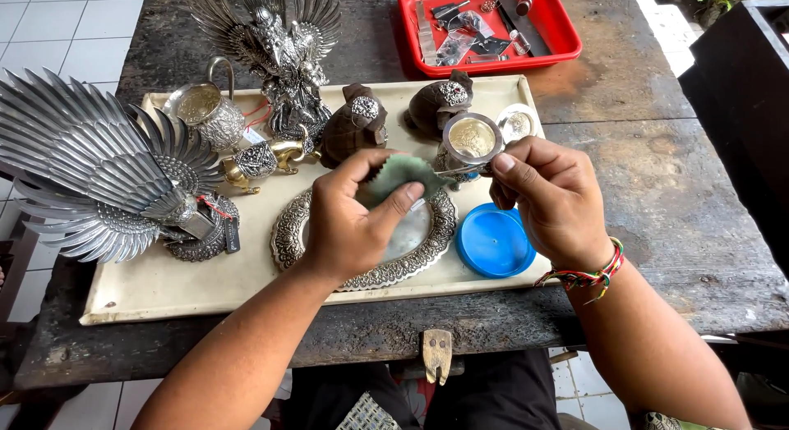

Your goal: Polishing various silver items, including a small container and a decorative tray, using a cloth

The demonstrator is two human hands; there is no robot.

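At a weathered wooden table (657, 200), a person polishes silverware laid on a cream tray (164, 286). From left: a silver winged bird figure (90, 167) carries a small dark tag (233, 234) on red thread; the left hand (349, 220) pinches a pale green cloth (403, 174) between thumb and fingers above an oval embossed silver dish (386, 241). The right hand (555, 200) grips a small round silver pot (470, 142) by its rim, close against the cloth. A round blue lid (496, 241) lies just beside it. A loose fingertip grip could let the pot drop onto the dish, denting both. A red plastic tray (559, 27) of tools sits behind.
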